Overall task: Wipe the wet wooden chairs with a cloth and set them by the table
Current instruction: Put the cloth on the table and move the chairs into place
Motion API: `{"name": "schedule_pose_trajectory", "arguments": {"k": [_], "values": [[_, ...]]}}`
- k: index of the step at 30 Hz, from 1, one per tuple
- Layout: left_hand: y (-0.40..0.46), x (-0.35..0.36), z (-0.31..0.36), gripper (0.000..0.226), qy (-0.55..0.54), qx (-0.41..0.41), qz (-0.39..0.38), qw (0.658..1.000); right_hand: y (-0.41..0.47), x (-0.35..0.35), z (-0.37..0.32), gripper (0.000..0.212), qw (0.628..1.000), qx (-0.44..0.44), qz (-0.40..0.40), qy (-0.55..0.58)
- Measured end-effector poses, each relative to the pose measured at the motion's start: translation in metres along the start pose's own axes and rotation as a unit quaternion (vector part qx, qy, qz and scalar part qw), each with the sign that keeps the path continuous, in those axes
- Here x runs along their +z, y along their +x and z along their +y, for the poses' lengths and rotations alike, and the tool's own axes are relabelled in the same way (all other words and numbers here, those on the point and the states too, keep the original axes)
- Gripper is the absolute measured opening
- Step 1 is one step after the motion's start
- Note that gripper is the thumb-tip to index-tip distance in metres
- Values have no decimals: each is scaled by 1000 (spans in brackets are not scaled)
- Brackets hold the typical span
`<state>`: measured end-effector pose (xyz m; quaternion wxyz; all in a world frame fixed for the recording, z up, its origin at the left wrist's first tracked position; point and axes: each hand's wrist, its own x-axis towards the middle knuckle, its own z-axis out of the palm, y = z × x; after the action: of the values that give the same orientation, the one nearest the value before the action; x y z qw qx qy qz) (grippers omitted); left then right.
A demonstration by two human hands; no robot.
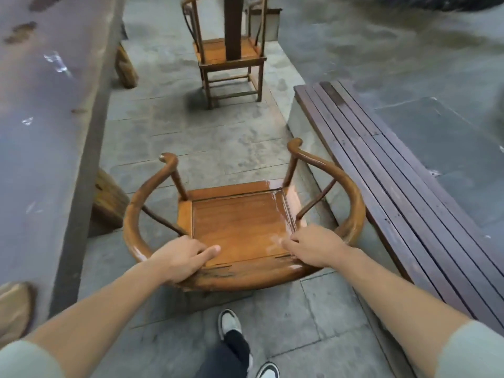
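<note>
A long table (41, 110) runs along the left, a slatted bench (395, 186) right, a second armchair (231, 58) far ahead. Both hands, left (178, 259) and right (316, 248), grip the near round-backed armchair's (242, 227) curved back rail.

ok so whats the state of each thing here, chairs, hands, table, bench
near chair: upright on the paving, seat glossy with water along its right side, held by its curved back rail
left hand: grips the back rail, thumb pointing over the seat
right hand: grips the back rail, fingers curled
far chair: upright, untouched, partly behind a dark post
table: wet, sheen on top
bench: slats damp, nothing on them
</note>
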<state>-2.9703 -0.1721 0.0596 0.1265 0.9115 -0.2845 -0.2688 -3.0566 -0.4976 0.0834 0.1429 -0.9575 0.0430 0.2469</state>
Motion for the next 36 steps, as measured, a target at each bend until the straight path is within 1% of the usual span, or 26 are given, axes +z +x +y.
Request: {"name": "schedule_pose_trajectory", "arguments": {"k": [3,5,9,11,12,13,14,16,17,18,20,21,23,26,28,32,34,36], "values": [[11,2,-6,89,-14,26,-23,999,-13,4,33,80,995,-55,18,-82],[12,4,-8,83,-12,48,-31,998,-16,7,39,88,990,-94,27,-100],[7,4,-1,76,12,52,16,998,-7,5,35,86,988,-116,26,-102],[4,6,7,76,-8,61,22,998,-7,7,39,91,986,-129,27,-105],[1,9,13,77,-21,68,12,997,-6,8,40,95,984,-142,21,-101],[-4,11,23,79,-12,71,-12,997,-5,6,42,98,983,-158,3,-97],[-8,14,34,80,25,71,-47,996,-4,4,43,97,980,-173,-26,-95],[-10,14,51,83,105,49,-112,987,-1,-1,42,90,969,-194,-98,-116],[-11,12,57,83,126,28,-133,983,2,-4,39,86,960,-207,-125,-139],[-10,9,63,79,137,7,-151,979,2,-5,37,79,955,-214,-134,-155],[-14,7,75,53,151,-36,-163,974,1,-4,32,50,953,-218,-112,-180],[-13,8,77,40,160,-49,-153,974,1,-1,30,37,956,-211,-87,-184],[-16,12,83,28,172,-82,-125,974,-4,4,32,27,961,-208,-39,-180],[-18,12,87,26,196,-108,-111,968,-10,4,34,26,961,-212,-17,-178],[-20,13,89,25,185,-122,-112,969,-13,3,34,28,958,-217,-14,-185],[-19,14,84,20,154,-107,-120,975,-12,3,34,23,961,-211,-16,-180],[-20,14,83,20,152,-90,-120,977,-12,6,34,24,963,-200,-17,-180],[-23,14,83,21,161,-77,-96,979,-12,6,33,25,961,-208,-1,-182]]}}
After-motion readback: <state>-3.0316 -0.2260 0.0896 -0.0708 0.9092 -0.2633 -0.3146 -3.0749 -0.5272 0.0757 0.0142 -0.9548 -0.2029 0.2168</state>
